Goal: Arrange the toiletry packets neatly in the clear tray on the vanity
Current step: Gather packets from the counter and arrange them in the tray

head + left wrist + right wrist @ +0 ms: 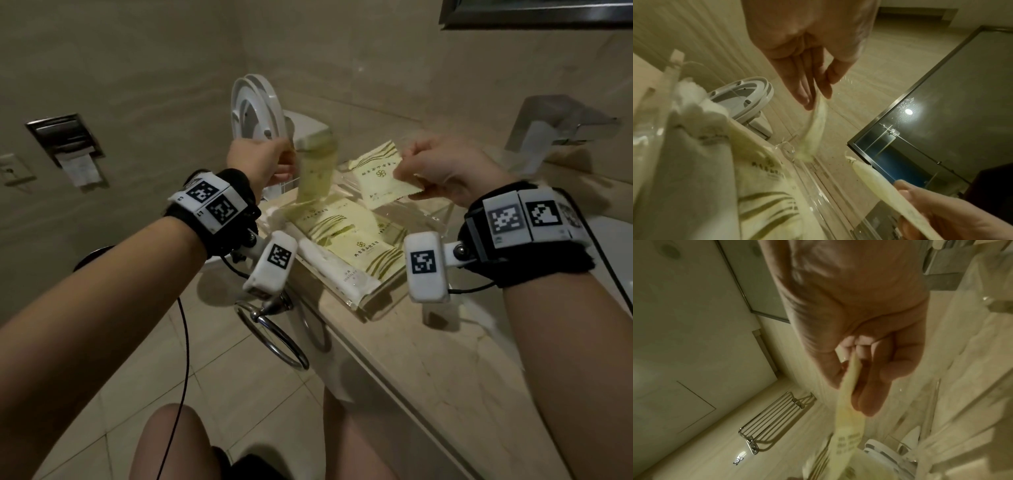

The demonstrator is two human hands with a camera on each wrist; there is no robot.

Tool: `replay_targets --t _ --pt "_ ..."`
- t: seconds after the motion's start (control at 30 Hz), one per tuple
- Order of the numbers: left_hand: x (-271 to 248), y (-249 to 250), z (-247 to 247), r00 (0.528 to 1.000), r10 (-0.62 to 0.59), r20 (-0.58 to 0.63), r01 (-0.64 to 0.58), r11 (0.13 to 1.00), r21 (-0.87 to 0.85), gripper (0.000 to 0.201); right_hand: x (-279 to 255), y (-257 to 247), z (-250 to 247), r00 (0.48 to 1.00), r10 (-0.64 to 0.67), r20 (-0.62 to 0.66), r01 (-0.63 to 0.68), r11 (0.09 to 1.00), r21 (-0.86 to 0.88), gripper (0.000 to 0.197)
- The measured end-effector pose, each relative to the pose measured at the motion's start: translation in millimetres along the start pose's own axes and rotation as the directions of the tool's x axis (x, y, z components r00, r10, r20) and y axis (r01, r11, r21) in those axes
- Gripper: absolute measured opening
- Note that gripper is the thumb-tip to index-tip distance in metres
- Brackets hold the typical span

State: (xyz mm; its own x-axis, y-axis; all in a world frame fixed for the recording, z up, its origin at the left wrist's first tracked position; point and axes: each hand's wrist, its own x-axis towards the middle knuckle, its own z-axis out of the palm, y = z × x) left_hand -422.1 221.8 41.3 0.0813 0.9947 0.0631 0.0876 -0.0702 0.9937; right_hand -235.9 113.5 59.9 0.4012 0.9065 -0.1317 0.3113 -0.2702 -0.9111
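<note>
Above the clear tray [440,219] on the table [428,346], each hand pinches one thin, pale yellow packet: left hand [260,161] a blurry one [317,171], right hand [448,168] a flat one [383,178]. More packets [346,233] lie in the tray.

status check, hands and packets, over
Left hand pinches a blurred yellow packet above the clear tray. Right hand pinches a second packet. More packets lie loose in the tray. Nothing in the way.

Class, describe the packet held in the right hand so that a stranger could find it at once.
Start at the clear tray on the marble vanity. Above its far end, the right hand pinches a pale yellow packet by one edge. Unlike the blurred packet in the left hand, its printed face shows sharply.
</note>
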Motion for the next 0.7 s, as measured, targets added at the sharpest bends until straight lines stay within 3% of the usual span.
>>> replay_targets --t 0.27,0.4,0.47,0.57,0.63,0.7 --pt "2.3 -5.4 -1.1 0.992 -0.095 0.077 0.085 0.989 0.120 0.008 3.0 3.5 1.4 1.000 0.011 0.030 -0.007 0.994 -0.105 0.027" --pt "5.6 -10.9 2.0 0.976 -0.080 0.202 0.023 0.962 0.271 0.003 4.5 3.6 0.7 0.999 0.021 0.040 -0.017 0.996 -0.084 0.027" --pt "5.7 -10.4 8.4 0.957 -0.018 0.288 -0.120 0.883 0.453 0.007 4.7 4.3 0.0 0.999 0.021 0.034 -0.019 0.997 -0.078 0.027" --pt "2.7 -9.0 22.1 0.909 0.047 0.414 -0.339 0.660 0.670 0.022 4.9 5.6 0.8 0.999 0.027 0.035 -0.024 0.996 -0.084 0.027" --pt "3.7 -8.5 29.3 0.896 0.076 0.438 -0.406 0.544 0.734 0.039 4.5 5.4 2.3 0.999 0.029 0.032 -0.026 0.996 -0.082 0.027" --pt "5.6 -6.2 32.5 0.889 0.086 0.451 -0.441 0.431 0.787 0.042 4.4 4.9 3.3 0.999 0.027 0.030 -0.024 0.997 -0.079 0.025"
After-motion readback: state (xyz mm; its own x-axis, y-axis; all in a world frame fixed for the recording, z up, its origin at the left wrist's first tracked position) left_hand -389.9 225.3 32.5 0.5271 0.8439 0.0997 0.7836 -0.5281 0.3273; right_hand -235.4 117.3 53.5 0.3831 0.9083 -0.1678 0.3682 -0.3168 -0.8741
